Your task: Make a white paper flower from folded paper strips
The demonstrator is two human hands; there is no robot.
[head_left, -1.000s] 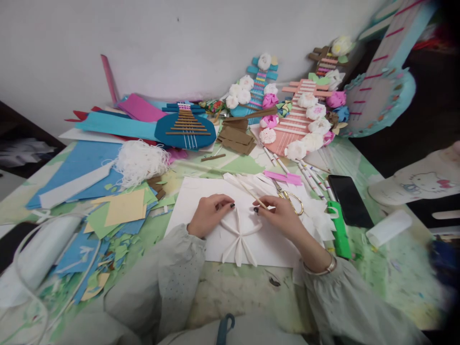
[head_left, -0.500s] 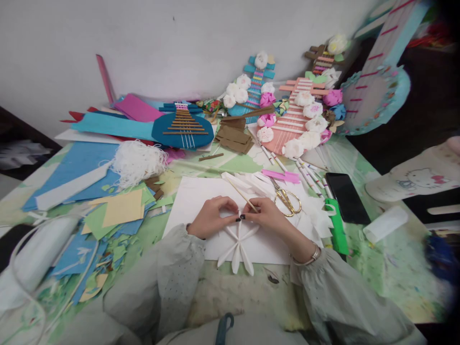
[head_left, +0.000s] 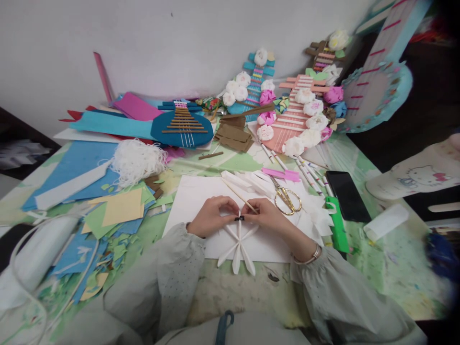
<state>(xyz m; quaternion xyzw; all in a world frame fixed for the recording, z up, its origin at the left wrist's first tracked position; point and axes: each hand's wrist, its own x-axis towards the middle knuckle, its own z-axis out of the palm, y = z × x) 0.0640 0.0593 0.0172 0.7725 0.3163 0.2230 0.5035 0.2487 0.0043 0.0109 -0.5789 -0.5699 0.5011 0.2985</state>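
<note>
Both thumbs meet over a white paper flower [head_left: 236, 256] whose narrow folded petals fan out on a white sheet [head_left: 183, 201]. My left hand [head_left: 214, 216] pinches one upper petal from the left. From the right, my right hand [head_left: 265, 214] pinches the same petal, fingertips nearly touching those of the left. A thin wooden stick [head_left: 233, 190] slants up and left out of my right hand, its lower end among the fingers. Gold-handled scissors [head_left: 287, 200] lie just right of that hand. The lower petals reach past the sheet's front edge.
Folded white paper strips [head_left: 239, 181] lie behind my hands. A black phone [head_left: 347, 196], a green tape-like item [head_left: 337, 225] and markers [head_left: 309, 176] lie to the right. White string [head_left: 138, 163] and paper scraps [head_left: 124, 208] cover the left. Paper instruments [head_left: 181, 125] stand along the wall.
The hands and paper flower stay almost in place; the thumbs have drawn slightly closer together. The whole view has shifted very slightly.
</note>
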